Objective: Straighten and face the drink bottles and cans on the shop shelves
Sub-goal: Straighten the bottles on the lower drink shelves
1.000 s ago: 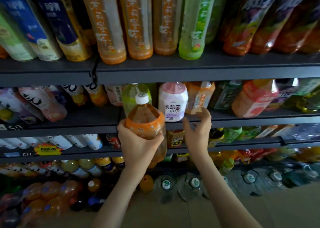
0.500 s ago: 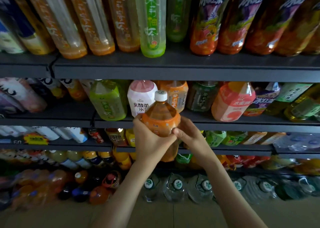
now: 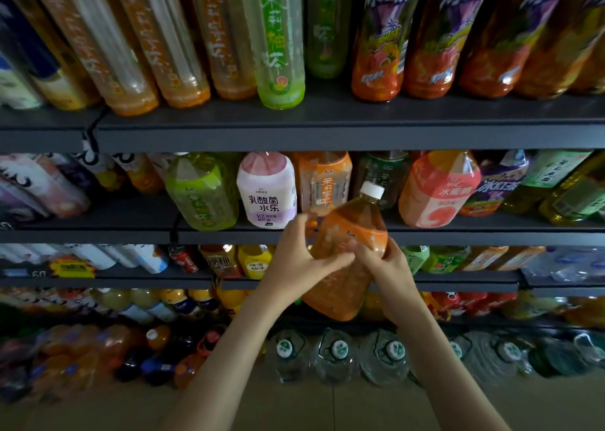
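At frame centre, the left hand [image 3: 296, 260] and right hand [image 3: 391, 275] gripped a tilted orange-labelled tea bottle [image 3: 355, 229] held in front of the second shelf [image 3: 491, 234]; facing it seemed under way, with turning its label outward and standing it upright in the row likely next.

Across the bottom of the frame I see a tan tiled floor [image 3: 330, 409], one thin grout line running up its middle. At mid-left sits a yellow starburst promo tag [image 3: 72, 267] with dark print, and just left of it a small pale price number [image 3: 36, 273], too blurred for me to read.
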Motion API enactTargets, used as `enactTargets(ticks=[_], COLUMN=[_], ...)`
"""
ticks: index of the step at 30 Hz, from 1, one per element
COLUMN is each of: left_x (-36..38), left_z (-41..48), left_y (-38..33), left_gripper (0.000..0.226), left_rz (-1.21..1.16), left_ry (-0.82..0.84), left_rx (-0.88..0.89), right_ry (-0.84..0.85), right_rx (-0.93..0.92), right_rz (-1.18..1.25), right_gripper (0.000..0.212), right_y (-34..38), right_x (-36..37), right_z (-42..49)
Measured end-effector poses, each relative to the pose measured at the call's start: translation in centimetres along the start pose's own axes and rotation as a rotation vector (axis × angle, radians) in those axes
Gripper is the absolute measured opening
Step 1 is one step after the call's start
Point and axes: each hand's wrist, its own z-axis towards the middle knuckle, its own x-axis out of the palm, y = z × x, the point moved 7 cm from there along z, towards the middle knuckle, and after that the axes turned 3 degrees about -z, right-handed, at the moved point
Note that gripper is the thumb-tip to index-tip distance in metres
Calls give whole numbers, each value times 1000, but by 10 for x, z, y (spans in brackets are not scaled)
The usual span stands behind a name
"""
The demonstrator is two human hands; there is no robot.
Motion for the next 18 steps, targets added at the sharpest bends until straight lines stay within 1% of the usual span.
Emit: enactTargets(ticks=[1,3,4,5,6,9,11,13,15,18], left_x=[-11,-40,-51,-59,-63,-64,-62,-62,-64,-67], left_z=[4,9,12,15,20,41,53,65,74,79], left_y=[1,3,5,6,9,11,11,14,16,17], left_gripper=[74,67,67,70,76,98,107,117,121,118], left_rz=[-8,25,43,57,64,88,112,125,129,114], left_ry=[-99,-412,-548,-638,-683,-711,-722,-725,-746,-788], left_rx=[-3,-4,-10,-17,-23,-15,-5,-45,-84,-79], right_ry=[-18,-72,-96,-115,-134,-181,-206,-213,-216,-225], right_rx=[-8,-3,5,9,7,-43,-77,-100,-111,-116], right_rz=[-15,-41,-30,-5,23,63,64,61,64,65], right_gripper=[65,69,70,70,67,58,54,51,49,50], right_y=[1,1,1,0,1,10,15,19,19,18], right_x=[-1,-3,-3,-3,-3,-2,-1,2,5,7], right_z=[1,3,4,5,6,6,7,9,12,16])
